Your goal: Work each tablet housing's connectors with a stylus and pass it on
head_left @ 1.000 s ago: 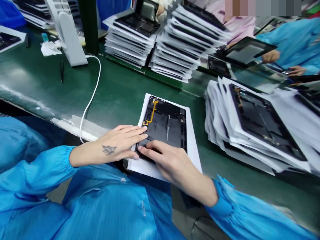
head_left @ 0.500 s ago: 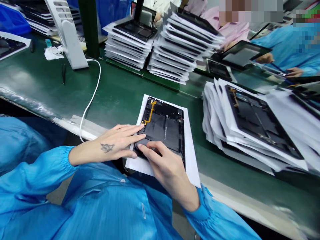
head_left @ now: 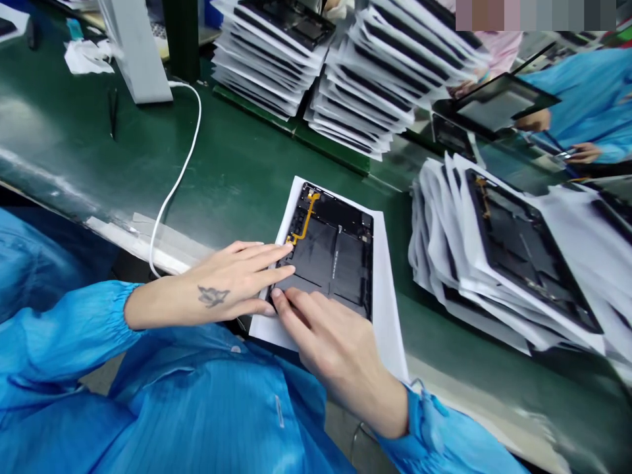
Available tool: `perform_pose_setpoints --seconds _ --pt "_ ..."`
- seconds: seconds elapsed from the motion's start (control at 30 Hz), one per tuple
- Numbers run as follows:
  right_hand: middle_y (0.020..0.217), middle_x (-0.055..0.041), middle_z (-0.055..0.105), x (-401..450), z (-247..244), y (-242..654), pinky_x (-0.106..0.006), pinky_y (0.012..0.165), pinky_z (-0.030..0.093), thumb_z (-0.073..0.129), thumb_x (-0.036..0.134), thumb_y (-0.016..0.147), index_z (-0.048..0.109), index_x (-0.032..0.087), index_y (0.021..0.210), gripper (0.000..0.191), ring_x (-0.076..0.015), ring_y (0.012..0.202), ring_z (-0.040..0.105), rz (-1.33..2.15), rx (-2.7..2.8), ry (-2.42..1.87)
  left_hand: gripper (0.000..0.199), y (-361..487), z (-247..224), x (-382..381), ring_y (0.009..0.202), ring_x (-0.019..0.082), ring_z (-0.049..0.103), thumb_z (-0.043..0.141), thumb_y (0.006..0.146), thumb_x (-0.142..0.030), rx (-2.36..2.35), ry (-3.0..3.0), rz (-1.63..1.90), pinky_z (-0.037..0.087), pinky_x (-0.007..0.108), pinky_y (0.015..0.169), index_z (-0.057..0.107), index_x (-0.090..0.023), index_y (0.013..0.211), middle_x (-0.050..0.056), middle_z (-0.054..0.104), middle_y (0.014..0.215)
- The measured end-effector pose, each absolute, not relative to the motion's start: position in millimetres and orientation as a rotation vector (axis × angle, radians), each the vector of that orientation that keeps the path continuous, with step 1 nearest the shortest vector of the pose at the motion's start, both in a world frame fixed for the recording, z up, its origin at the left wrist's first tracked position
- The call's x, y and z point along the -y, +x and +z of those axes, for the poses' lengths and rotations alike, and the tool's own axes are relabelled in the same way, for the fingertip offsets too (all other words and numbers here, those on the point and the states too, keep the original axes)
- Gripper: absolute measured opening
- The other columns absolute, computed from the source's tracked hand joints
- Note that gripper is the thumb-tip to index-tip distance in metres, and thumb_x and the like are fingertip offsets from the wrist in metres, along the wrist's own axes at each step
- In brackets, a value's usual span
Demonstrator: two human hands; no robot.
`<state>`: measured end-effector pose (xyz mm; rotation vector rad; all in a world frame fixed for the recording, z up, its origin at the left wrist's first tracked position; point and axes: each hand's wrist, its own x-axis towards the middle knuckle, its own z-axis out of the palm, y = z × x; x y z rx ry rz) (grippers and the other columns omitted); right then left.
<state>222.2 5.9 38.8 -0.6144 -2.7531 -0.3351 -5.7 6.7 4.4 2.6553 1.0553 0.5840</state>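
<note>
**Left grip (head_left: 232, 280) open and flat on black tablet panel (head_left: 330, 263), right grip (head_left: 336, 345) unclear at its corner**

Left grip lies open, fingers spread across the panel's left edge, the fingertips just beside the yellow ribbon cable (head_left: 306, 220). Right grip has slid down the dark face in the last second and now sits at the lower left corner, its fingers bent along the bottom edge. Whether it is clenched on the panel or only pressing cannot be told, as its thumb is hidden. More of the face now shows above those fingers, and the panel is not lifted.

Location: the panel lies flat on a white sheet (head_left: 390, 316) on the green worktop (head_left: 237, 151), near the front edge.

Surroundings: a pile of panels on sheets (head_left: 513, 263) sits just to the right, with tall stacks (head_left: 266, 59) farther back. Tweezers (head_left: 113, 112) and a white cable (head_left: 185, 151) lie to the left. At upper right, a co-worker's hand (head_left: 533, 120) is beside a tilted panel (head_left: 498, 102).
</note>
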Motion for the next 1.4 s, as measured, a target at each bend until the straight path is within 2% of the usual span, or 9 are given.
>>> perform_pose_setpoints --seconds 0.17,0.3,0.4,0.5,0.63,0.8,0.9,1.1,1.4 --pt "0.08 -0.0044 0.066 -15.9 46.9 217.7 -0.032 0.051 0.038 0.044 0.009 0.1 0.068 0.014 0.09 0.027 -0.0156 0.066 0.056 -0.351 2.883 -0.483 0.053 -5.8 0.4 -9.0 0.149 0.027 0.037 0.051 0.103 -0.042 -1.034 2.674 0.584 0.035 0.042 0.118 0.044 -0.014 0.148 0.016 0.039 0.159" --pt "0.093 -0.0054 0.071 -16.7 42.9 233.9 -0.028 0.059 0.046 0.046 0.017 0.103 0.066 0.015 0.118 0.025 -0.015 0.076 0.063 -0.129 2.778 -0.58 0.054 -6.6 -2.5 -2.6 0.145 0.027 0.042 0.051 0.103 -0.043 -1.07 2.695 0.667 0.04 0.045 0.116 0.045 -0.013 0.147 0.018 0.043 0.156" --pt "0.086 -0.0023 0.07 2.4 42.2 247.6 -0.029 0.061 0.046 0.06 0.019 0.098 0.061 0.024 0.135 0.037 -0.0145 0.067 0.06 -0.052 2.287 -0.942 0.04 -7.3 -4.1 7.9 0.132 0.027 0.057 0.048 0.105 -0.034 -1.118 2.711 0.824 0.051 0.042 0.104 0.053 -0.012 0.138 0.017 0.059 0.142" --pt "0.074 -0.0004 0.064 26.1 44.1 252.1 -0.031 0.058 0.043 0.055 0.029 0.101 0.069 0.028 0.124 0.028 -0.0149 0.06 0.055 0.218 1.774 -1.132 0.027 -6.5 -6.2 15.6 0.119 0.023 0.065 0.047 0.104 -0.019 -1.11 2.739 0.981 0.056 0.038 0.097 0.059 -0.013 0.127 0.013 0.069 0.125" --pt "0.074 -0.0053 0.062 40.8 38.3 247.8 -0.035 0.063 0.046 0.029 0.053 0.105 0.077 0.023 0.097 0.057 -0.0194 0.071 0.059 0.52 1.822 -1.029 0.023 -1.0 -3.9 17.5 0.11 0.022 0.069 0.049 0.101 -0.01 -1.037 2.79 1.045 0.058 0.035 0.091 0.063 -0.012 0.119 0.01 0.074 0.111" --pt "0.078 -0.004 0.067 42.7 14.9 245.4 -0.035 0.065 0.052 0.058 0.023 0.099 0.071 0.019 0.11 0.018 -0.0183 0.071 0.063 0.455 1.968 -0.873 0.02 6.4 4.4 19.7 0.112 0.024 0.068 0.051 0.099 -0.009 -1.061 2.854 1.099 0.059 0.036 0.09 0.066 -0.012 0.112 0.013 0.073 0.117" --pt "0.084 -0.0045 0.071 42.5 5.6 244.5 -0.036 0.072 0.056 0.062 0.005 0.091 0.069 0.02 0.121 0.035 -0.0199 0.08 0.066 0.229 2.096 -0.874 0.021 7.9 3.2 21.8 0.117 0.025 0.066 0.052 0.098 -0.01 -0.991 2.815 1.092 0.059 0.038 0.095 0.065 -0.011 0.115 0.013 0.072 0.119" --pt "0.085 -0.0048 0.073 42.7 -4.6 243.6 -0.04 0.074 0.056 0.061 0.003 0.09 0.061 0.023 0.136 0.05 -0.0218 0.079 0.067 0.052 2.138 -0.923 0.023 11.5 -4.4 23.7 0.117 0.024 0.067 0.052 0.099 -0.009 -1.043 2.783 1.061 0.059 0.037 0.098 0.064 -0.011 0.117 0.012 0.073 0.117" --pt "0.091 -0.0045 0.072 42.7 7.5 263.2 -0.041 0.077 0.054 0.062 0.003 0.088 0.07 0.026 0.118 0.038 -0.0229 0.084 0.065 0.288 1.975 -0.978 0.02 23.4 2.0 26.1 0.105 0.027 0.069 0.058 0.097 -0.015 -1.127 2.926 1.038 0.061 0.037 0.085 0.066 -0.009 0.115 0.013 0.072 0.105"
